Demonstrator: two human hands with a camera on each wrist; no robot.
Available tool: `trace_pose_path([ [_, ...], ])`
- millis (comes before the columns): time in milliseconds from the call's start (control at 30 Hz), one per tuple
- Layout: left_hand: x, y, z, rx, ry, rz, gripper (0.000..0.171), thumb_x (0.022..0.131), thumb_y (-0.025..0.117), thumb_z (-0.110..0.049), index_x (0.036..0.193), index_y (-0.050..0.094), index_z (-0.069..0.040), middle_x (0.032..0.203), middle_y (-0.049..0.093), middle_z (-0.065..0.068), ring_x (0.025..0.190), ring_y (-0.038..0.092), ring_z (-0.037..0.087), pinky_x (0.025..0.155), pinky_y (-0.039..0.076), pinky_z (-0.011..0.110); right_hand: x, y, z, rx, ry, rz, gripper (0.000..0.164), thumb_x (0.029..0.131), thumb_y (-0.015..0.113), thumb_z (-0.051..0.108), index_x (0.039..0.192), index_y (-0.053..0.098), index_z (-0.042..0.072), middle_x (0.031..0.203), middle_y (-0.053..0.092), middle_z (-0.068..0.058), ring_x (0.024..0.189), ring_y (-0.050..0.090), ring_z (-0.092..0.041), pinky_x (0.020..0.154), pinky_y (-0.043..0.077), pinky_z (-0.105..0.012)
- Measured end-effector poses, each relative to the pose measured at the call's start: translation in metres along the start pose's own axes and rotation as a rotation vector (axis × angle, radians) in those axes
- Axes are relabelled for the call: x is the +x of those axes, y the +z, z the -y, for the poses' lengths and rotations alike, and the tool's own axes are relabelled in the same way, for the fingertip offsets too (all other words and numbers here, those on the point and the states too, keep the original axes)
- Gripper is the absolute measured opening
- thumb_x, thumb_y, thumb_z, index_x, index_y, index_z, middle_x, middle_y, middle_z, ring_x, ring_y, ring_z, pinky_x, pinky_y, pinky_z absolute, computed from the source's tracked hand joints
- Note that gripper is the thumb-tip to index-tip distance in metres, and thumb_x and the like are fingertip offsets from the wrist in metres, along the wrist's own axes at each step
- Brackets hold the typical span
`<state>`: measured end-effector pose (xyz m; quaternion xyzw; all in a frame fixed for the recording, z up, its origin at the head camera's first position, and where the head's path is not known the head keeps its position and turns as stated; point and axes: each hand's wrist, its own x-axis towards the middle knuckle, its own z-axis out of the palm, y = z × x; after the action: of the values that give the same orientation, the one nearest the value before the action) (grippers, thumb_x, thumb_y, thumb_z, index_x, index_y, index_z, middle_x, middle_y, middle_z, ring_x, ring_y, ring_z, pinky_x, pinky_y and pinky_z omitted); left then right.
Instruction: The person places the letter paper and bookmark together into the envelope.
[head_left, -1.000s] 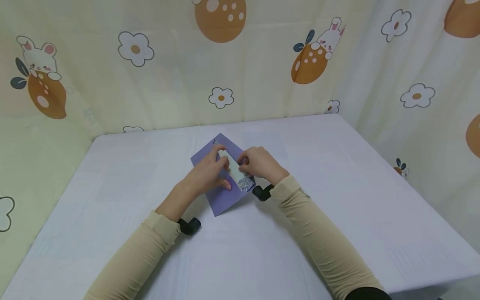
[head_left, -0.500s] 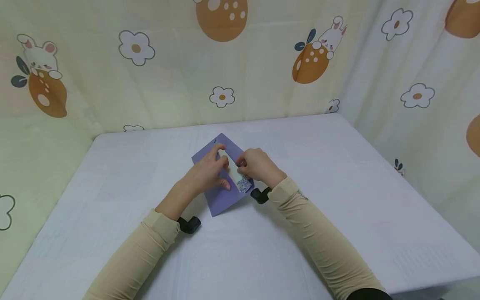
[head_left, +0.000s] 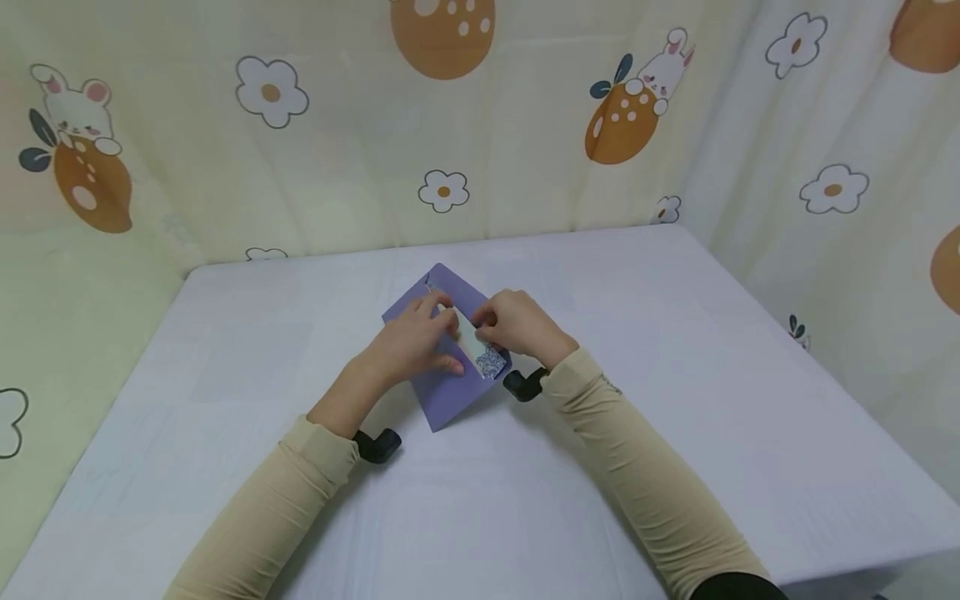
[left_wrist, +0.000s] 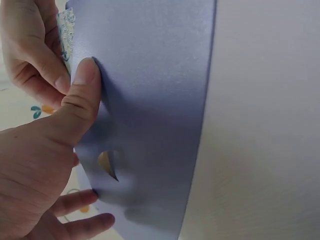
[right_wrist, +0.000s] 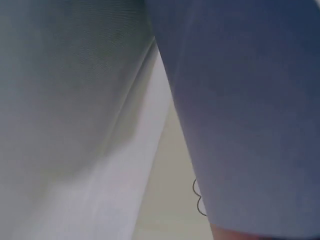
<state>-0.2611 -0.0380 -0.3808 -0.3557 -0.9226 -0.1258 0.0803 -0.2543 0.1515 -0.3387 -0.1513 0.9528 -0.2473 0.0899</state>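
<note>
A purple folded paper piece (head_left: 450, 396) stands tilted over the table in the head view. Between its panels shows a pale card (head_left: 468, 340) with a blue-patterned end. My left hand (head_left: 411, 343) holds the purple paper; in the left wrist view its thumb (left_wrist: 85, 92) presses the outer face, and two fingertips show near the lower edge by a small curved cutout. At the right edge of the pale card, my right hand (head_left: 521, 325) pinches with thumb and fingers; the exact contact is partly hidden. Purple paper (right_wrist: 245, 115) fills much of the right wrist view.
A white-covered table (head_left: 645, 467) spreads beneath both hands. Behind it hangs a cream curtain (head_left: 345, 175) printed with flowers, rabbits and orange fruit. A black wrist camera mount (head_left: 378, 446) sits at the left wrist, another mount (head_left: 525, 385) at the right.
My left fingers have shifted slightly down along the pale card. The right hand has moved a little up and to the right, with the purple paper turning very slightly.
</note>
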Motion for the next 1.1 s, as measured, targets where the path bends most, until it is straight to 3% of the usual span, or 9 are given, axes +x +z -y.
trace_pose_path([
  [133, 0.000, -0.001, -0.001, 0.007, -0.007, 0.011, 0.051, 0.063, 0.068, -0.057, 0.094, 0.052, -0.021, 0.110, 0.040, -0.003, 0.108, 0.039, 0.023, 0.076, 0.046, 0.037, -0.003, 0.000, 0.003, -0.046, -0.036, -0.025, 0.026, 0.084, 0.059, 0.014, 0.108, 0.065, 0.006, 0.093, 0.068, -0.005, 0.071, 0.061, -0.011, 0.061, 0.048, -0.022],
  [267, 0.001, -0.001, 0.000, -0.006, -0.014, -0.005, 0.052, 0.062, 0.068, -0.057, 0.094, 0.051, -0.020, 0.114, 0.040, -0.001, 0.106, 0.040, 0.024, 0.074, 0.046, 0.036, -0.007, -0.003, 0.007, -0.107, -0.097, -0.049, 0.028, 0.084, 0.059, 0.016, 0.110, 0.064, 0.005, 0.097, 0.068, -0.005, 0.082, 0.062, -0.013, 0.069, 0.050, -0.024],
  [467, 0.003, -0.004, -0.001, 0.007, -0.065, -0.035, 0.052, 0.060, 0.069, -0.058, 0.093, 0.052, -0.021, 0.123, 0.038, 0.003, 0.107, 0.042, 0.027, 0.068, 0.047, 0.037, -0.013, -0.009, 0.012, -0.166, -0.101, -0.015, 0.031, 0.082, 0.062, 0.016, 0.112, 0.063, 0.007, 0.086, 0.066, -0.001, 0.075, 0.059, -0.011, 0.066, 0.047, -0.024],
  [733, 0.002, -0.005, -0.001, -0.028, -0.132, -0.096, 0.050, 0.063, 0.070, -0.055, 0.095, 0.052, -0.020, 0.127, 0.034, 0.008, 0.115, 0.040, 0.036, 0.075, 0.048, 0.043, -0.011, -0.009, 0.023, -0.247, -0.129, -0.138, 0.024, 0.083, 0.061, 0.015, 0.105, 0.067, 0.008, 0.090, 0.068, -0.003, 0.080, 0.061, -0.014, 0.069, 0.049, -0.026],
  [900, 0.001, -0.004, 0.000, -0.033, -0.145, -0.118, 0.048, 0.064, 0.070, -0.054, 0.094, 0.053, -0.020, 0.126, 0.032, 0.007, 0.111, 0.042, 0.034, 0.072, 0.048, 0.041, -0.012, -0.011, 0.022, -0.230, -0.144, -0.159, 0.024, 0.082, 0.061, 0.013, 0.104, 0.068, 0.009, 0.096, 0.069, -0.003, 0.087, 0.063, -0.014, 0.074, 0.049, -0.028],
  [1100, 0.003, -0.004, -0.002, -0.031, -0.156, -0.114, 0.048, 0.064, 0.070, -0.054, 0.094, 0.053, -0.020, 0.126, 0.033, 0.008, 0.109, 0.043, 0.033, 0.071, 0.048, 0.042, -0.013, -0.013, 0.019, -0.185, -0.156, -0.126, 0.024, 0.083, 0.061, 0.013, 0.106, 0.067, 0.008, 0.099, 0.068, -0.005, 0.089, 0.063, -0.015, 0.075, 0.049, -0.029],
])
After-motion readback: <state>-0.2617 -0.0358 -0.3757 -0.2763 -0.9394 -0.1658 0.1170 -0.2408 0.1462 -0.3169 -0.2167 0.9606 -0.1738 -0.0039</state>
